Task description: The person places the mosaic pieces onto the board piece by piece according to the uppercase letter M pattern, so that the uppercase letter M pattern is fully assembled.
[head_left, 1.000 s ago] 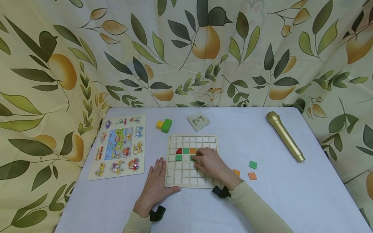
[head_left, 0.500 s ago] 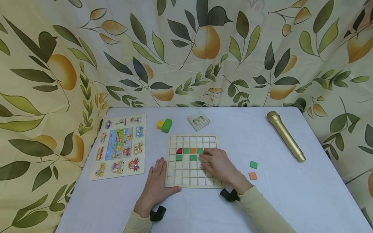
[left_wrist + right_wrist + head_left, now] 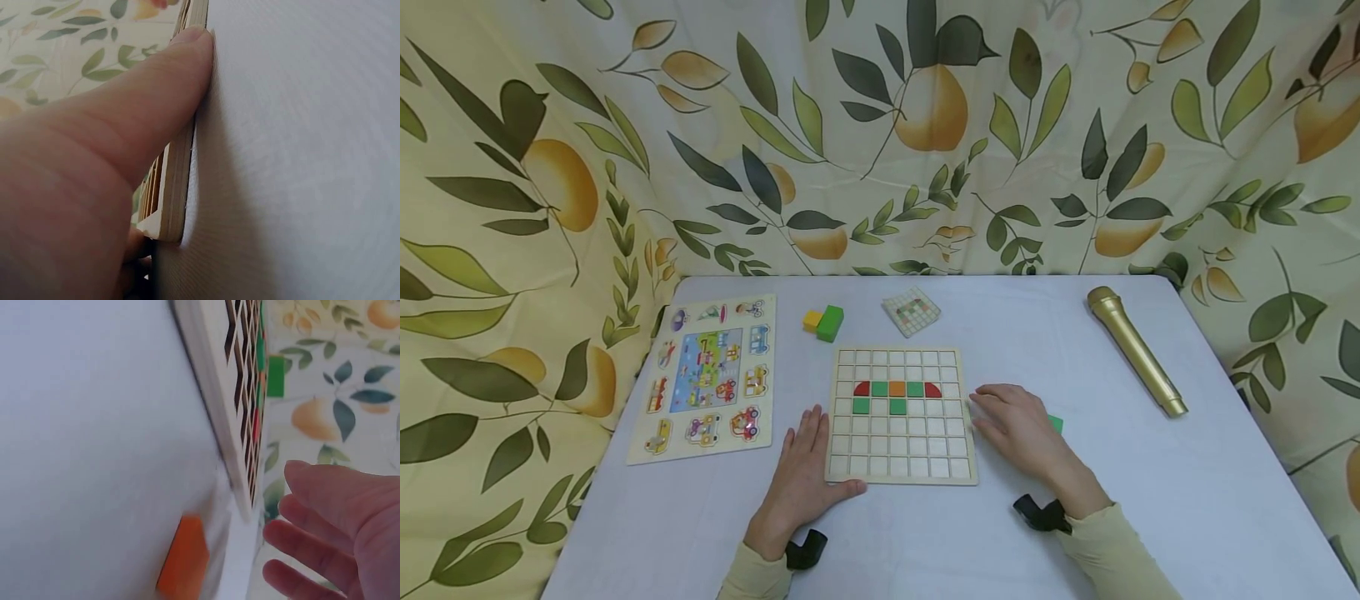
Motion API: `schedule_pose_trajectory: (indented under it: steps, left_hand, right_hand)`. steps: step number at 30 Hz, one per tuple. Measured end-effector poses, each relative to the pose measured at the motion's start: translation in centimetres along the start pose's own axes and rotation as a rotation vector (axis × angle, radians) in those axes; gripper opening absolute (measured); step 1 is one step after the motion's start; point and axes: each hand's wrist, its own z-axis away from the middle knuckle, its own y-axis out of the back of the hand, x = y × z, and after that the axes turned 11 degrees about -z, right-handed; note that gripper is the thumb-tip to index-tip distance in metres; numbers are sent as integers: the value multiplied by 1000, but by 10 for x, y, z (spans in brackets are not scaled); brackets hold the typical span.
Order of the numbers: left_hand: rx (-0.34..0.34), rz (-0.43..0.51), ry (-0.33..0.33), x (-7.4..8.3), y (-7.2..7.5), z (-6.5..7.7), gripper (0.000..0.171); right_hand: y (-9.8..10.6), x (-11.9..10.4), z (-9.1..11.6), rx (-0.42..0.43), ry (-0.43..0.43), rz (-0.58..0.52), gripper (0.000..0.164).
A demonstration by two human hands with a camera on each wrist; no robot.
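A square wooden grid board (image 3: 917,481) lies mid-table. One row on it holds a red rounded tile (image 3: 862,389), a green tile, an orange tile (image 3: 897,389), another green tile and a second red rounded tile (image 3: 932,390). Two green tiles (image 3: 898,407) sit in the row below. My left hand (image 3: 805,475) lies flat along the board's left side, its thumb against the front edge. To the right of the board, my right hand (image 3: 1024,429) hovers with relaxed fingers, holding nothing. It partly covers a loose green tile (image 3: 1057,423). Below it is an orange tile (image 3: 184,559), seen by the right wrist camera.
Behind the board lie a small pattern card (image 3: 912,312) and green and yellow blocks (image 3: 830,324). A picture puzzle board (image 3: 700,379) is at the left. The gold microphone (image 3: 1135,352) lies at the right. Patterned cloth (image 3: 880,208) hangs along the table's back edge.
My right hand has moved off the board to the right and has let go of the right-hand red rounded tile, now uncovered in its cell. The left hand has stayed put.
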Motion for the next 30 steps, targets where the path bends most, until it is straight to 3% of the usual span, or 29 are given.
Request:
schedule_pose_trajectory:
  steps: [17, 30]
  left_hand:
    - [0, -2, -2, 0, 0, 0, 119]
    - [0, -1, -6, 0, 0, 0, 118]
  right_hand:
    - [35, 35, 39, 132, -120, -14, 38]
    - [43, 47, 53, 124, -196, 20, 41]
